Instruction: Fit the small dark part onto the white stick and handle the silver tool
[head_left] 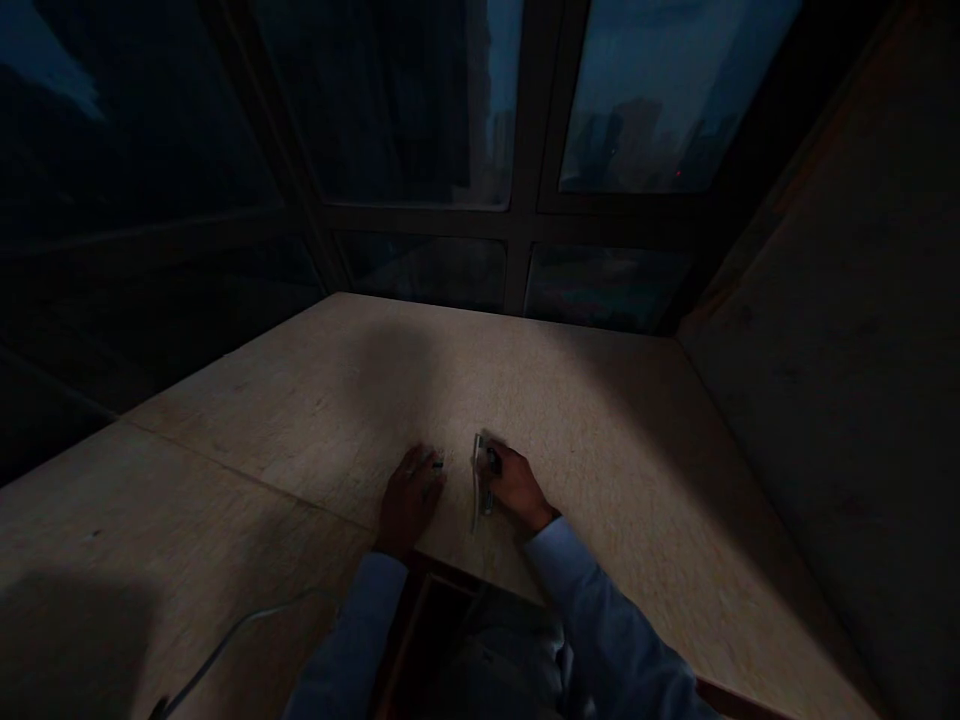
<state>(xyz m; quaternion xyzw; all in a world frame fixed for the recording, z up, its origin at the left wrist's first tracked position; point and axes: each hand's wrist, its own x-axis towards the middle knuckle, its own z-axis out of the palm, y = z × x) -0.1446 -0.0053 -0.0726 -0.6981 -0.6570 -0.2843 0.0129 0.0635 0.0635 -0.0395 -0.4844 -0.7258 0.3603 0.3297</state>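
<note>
My right hand (519,488) is closed around a slim silver-and-dark object (476,485). Its long, narrow, pale metallic side faces left, and dark parts show between my fingers; the dim light hides its exact kind. To the left, my left hand (409,502) rests low over the board with its fingers bent. A small dark piece with a light edge (438,464) shows at those fingertips, too small to name. A short gap separates the two hands, and both are near the board's front edge.
Under my hands spreads a pale, wood-like tabletop (630,480) with a seam (255,482) on the left. A thin cable (247,618) curves across the lower left. Dark-framed windows (420,100) stand behind, and a wall (847,380) bounds the right side.
</note>
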